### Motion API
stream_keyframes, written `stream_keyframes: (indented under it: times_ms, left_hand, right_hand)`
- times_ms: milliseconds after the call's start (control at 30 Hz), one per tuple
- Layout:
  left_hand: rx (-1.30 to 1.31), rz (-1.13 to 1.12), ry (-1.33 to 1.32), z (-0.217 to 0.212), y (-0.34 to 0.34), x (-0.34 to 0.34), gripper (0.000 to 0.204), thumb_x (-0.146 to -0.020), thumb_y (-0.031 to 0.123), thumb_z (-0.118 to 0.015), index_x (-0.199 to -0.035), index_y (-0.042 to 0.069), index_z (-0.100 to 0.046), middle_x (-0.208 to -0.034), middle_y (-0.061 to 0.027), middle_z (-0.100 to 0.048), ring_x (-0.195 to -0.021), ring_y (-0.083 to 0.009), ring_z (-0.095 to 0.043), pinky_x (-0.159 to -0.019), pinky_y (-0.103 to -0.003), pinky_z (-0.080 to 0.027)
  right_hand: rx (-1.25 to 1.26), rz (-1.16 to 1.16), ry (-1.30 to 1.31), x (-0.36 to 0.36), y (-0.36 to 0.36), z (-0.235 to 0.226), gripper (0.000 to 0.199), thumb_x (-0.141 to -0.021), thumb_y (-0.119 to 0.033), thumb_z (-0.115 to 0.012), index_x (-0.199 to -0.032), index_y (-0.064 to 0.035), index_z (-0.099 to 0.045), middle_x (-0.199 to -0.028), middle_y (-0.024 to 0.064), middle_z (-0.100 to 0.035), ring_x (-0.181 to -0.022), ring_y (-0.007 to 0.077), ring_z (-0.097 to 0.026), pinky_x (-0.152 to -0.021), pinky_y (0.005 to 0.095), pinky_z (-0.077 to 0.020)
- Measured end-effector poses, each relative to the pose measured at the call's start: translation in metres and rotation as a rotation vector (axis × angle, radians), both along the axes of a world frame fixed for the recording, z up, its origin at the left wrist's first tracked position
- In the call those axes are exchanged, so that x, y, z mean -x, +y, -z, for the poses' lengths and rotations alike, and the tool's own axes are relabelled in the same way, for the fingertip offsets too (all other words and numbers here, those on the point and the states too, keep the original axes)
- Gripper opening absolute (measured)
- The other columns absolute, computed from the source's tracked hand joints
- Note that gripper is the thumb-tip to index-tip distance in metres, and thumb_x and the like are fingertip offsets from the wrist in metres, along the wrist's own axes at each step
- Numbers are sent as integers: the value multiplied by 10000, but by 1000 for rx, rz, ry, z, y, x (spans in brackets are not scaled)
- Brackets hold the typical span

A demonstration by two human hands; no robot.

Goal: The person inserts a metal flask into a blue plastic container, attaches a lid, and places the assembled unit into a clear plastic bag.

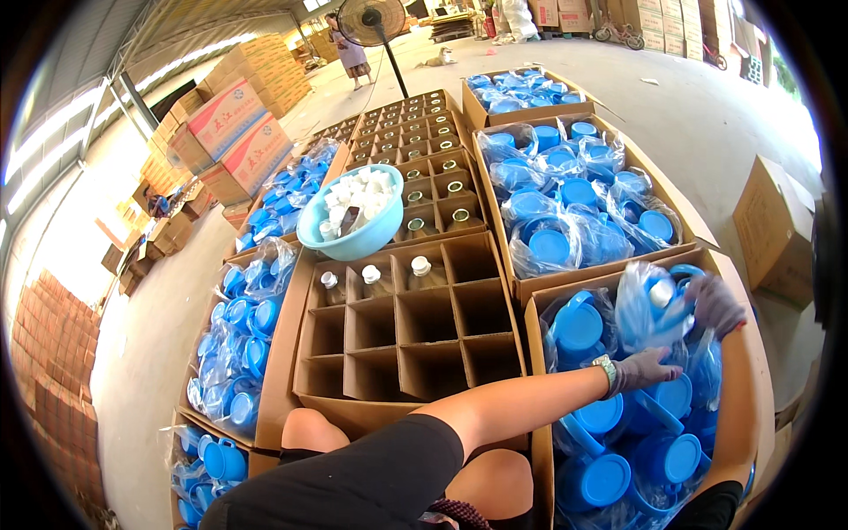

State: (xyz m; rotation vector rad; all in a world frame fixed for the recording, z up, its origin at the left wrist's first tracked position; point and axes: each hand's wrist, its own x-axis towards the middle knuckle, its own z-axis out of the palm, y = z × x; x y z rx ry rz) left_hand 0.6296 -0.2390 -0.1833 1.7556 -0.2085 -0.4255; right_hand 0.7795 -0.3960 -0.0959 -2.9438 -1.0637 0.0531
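Note:
Both my gloved hands reach into an open carton [539, 305] at my right, full of blue plastic jugs wrapped in clear bags. My left hand [643, 369] grips the lower part of one bagged blue jug [655, 305] that is lifted above the others. My right hand [712, 305] holds the same bag at its upper right side. In front of my knees stands a divided cardboard carton [402, 340] with three white-capped bottles [420, 268] in its far row; its other cells show nothing inside.
A blue bowl of white caps [352, 216] sits on the divided cartons behind. More cartons of bagged blue jugs [565, 199] lie ahead and to the left [238, 344]. A standing fan [373, 22], a distant person [351, 51] and stacked boxes [231, 128] stand beyond.

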Motion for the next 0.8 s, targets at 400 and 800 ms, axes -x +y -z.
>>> stream_keyframes:
  times_ms: [400, 800]
  left_hand:
    - [-292, 49, -361, -121, 206, 218, 466, -951, 222, -691, -1372, 34, -627, -1382, -178, -616, -1297, -320, -584, -1108, -422, -452]
    - [-345, -649, -188, -33, 322, 322, 321, -971, 81, -635, -1275, -17, -663, -1182, -111, -684, -1104, -196, -646, -972, -303, -501]
  right_hand:
    - [228, 15, -66, 62, -8, 34, 175, -922, -162, -588, -1043, -126, -709, -1058, 96, -717, -959, 257, -721, -859, 399, -578]
    - [-974, -182, 386, 127, 165, 118, 368, -975, -267, -635, -1298, -92, -622, -1172, 58, -671, -1070, 216, -639, -924, 359, -531]
